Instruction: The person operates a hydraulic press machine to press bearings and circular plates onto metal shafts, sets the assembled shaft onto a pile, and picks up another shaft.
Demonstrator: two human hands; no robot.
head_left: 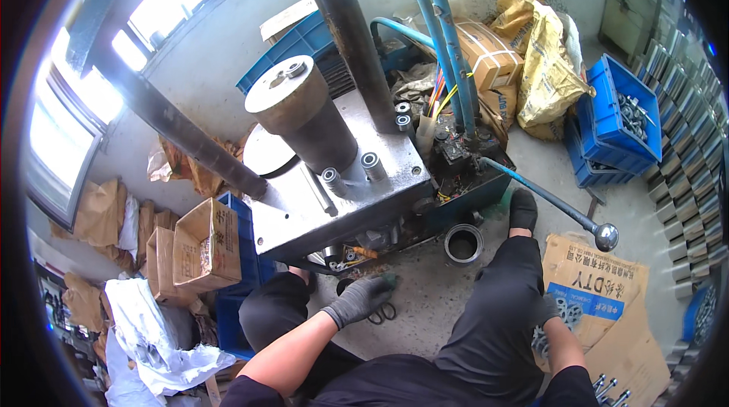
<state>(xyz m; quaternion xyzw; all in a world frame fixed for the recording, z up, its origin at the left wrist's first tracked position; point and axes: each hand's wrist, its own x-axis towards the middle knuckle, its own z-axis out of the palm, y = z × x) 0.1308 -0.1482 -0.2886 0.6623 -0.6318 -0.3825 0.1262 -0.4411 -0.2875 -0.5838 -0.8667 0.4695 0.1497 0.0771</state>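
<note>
My left hand (355, 303), in a grey glove, hangs between my knees with its fingers drawn together; what they hold, if anything, I cannot make out. Black-handled scissors (382, 314) lie on the floor just beneath it. By my right knee, my gloved right hand (544, 309) is down beside a pile of metal rings (563, 317) on a flattened cardboard sheet (630, 304); its fingers are hidden. Ahead stands a press with a steel table (380, 153). On the table are a thick cylinder (315, 122), small bearing-like cylinders (372, 166) and a metal rod (317, 187).
A ball-ended lever (605, 237) juts out at the right. A round metal pot (463, 244) sits on the floor before the press. Blue crates (623, 115) hold metal parts. Cardboard boxes (206, 246) stand left, yellow sacks (550, 73) at the back. Bolts (610, 390) lie lower right.
</note>
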